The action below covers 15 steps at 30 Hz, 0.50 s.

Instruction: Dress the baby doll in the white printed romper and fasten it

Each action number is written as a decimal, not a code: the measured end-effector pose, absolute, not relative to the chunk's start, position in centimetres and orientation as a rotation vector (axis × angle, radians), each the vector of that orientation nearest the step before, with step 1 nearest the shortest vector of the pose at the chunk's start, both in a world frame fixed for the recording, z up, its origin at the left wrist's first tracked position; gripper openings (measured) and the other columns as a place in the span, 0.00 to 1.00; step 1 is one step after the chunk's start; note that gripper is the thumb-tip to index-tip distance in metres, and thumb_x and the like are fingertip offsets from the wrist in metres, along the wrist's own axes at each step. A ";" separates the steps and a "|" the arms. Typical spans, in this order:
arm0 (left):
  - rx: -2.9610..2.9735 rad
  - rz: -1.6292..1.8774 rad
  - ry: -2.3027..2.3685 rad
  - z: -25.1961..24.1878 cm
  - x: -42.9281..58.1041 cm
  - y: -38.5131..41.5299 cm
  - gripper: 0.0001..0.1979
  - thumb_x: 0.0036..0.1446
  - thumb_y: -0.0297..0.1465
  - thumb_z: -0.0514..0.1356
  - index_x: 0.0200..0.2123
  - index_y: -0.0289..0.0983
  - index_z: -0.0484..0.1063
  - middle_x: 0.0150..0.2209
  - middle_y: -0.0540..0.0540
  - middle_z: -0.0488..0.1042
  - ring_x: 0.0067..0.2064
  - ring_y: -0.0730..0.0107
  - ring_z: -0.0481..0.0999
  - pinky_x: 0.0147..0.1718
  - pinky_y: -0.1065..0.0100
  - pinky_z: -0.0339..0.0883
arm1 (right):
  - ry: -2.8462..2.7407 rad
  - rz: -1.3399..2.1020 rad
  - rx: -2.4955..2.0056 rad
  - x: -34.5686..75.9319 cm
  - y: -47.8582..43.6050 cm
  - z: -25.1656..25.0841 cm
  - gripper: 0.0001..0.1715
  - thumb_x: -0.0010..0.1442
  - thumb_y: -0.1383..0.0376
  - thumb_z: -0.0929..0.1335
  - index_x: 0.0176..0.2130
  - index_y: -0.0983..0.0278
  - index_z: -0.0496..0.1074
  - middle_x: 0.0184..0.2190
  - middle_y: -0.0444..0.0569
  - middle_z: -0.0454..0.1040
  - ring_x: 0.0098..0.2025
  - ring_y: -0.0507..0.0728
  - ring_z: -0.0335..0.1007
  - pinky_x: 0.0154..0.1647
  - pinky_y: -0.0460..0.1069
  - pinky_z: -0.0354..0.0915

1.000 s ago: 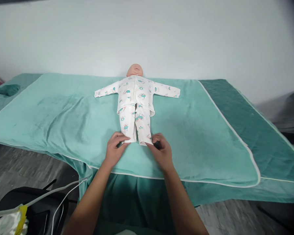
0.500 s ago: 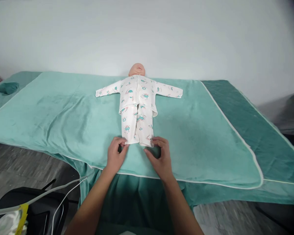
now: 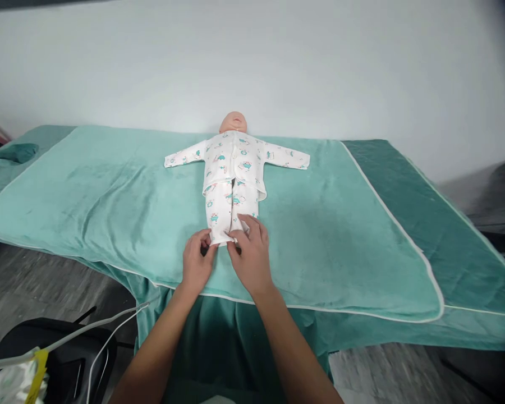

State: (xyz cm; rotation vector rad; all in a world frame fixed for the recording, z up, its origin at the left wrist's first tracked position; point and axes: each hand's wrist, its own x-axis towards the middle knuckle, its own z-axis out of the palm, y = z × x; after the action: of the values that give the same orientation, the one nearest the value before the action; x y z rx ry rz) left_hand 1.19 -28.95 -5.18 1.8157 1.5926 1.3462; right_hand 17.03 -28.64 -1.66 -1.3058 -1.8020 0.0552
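Observation:
A baby doll [image 3: 233,121] lies on its back on a teal blanket [image 3: 109,196], dressed in a white printed top [image 3: 234,161] and matching trousers [image 3: 229,216]. Its sleeves stretch out to both sides. My left hand [image 3: 197,262] pinches the hem of the trouser leg on the left. My right hand [image 3: 251,253] lies over the end of the other trouser leg, fingers curled onto the cloth and covering the hem.
The blanket with white piping covers a darker green bed [image 3: 446,224] against a white wall. A black bag [image 3: 63,359] with white cables [image 3: 101,328] and a yellow-taped white bundle [image 3: 12,381] sit on the grey floor at lower left.
My right hand has moved left and forward from beside the trouser hem onto the right trouser leg. My left hand stays at the left hem.

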 end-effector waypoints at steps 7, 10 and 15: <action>1.842 1.424 1.648 -5.2 -0.4 -30.3 0.09 0.67 0.28 0.60 0.49 0.39 0.74 0.36 0.50 0.71 0.37 0.72 0.72 0.39 0.69 0.68 | -1.786 0.128 -1.222 17.7 -31.3 -2.2 0.06 0.67 0.73 0.68 0.39 0.62 0.71 0.60 0.58 0.69 0.65 0.66 0.63 0.61 0.65 0.66; 1.953 1.346 1.704 -5.5 -1.1 -30.7 0.09 0.68 0.28 0.59 0.50 0.38 0.73 0.38 0.48 0.73 0.40 0.69 0.73 0.42 0.66 0.70 | -1.745 0.145 -1.265 18.5 -33.9 -3.4 0.07 0.68 0.72 0.68 0.43 0.61 0.72 0.62 0.58 0.67 0.65 0.66 0.63 0.60 0.64 0.69; 2.151 1.270 1.672 -6.2 -2.1 -33.7 0.09 0.69 0.26 0.58 0.50 0.39 0.72 0.42 0.45 0.76 0.45 0.66 0.76 0.46 0.64 0.72 | -1.694 0.209 -1.376 20.6 -40.7 -6.5 0.08 0.70 0.69 0.67 0.48 0.60 0.73 0.58 0.59 0.70 0.61 0.64 0.70 0.55 0.61 0.76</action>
State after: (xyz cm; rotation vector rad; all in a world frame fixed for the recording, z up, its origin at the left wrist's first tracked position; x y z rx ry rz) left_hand -2.14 -33.69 -6.17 2.1508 1.6721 1.2695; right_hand 20.65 -40.66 -6.55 -1.3762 -1.6941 0.2086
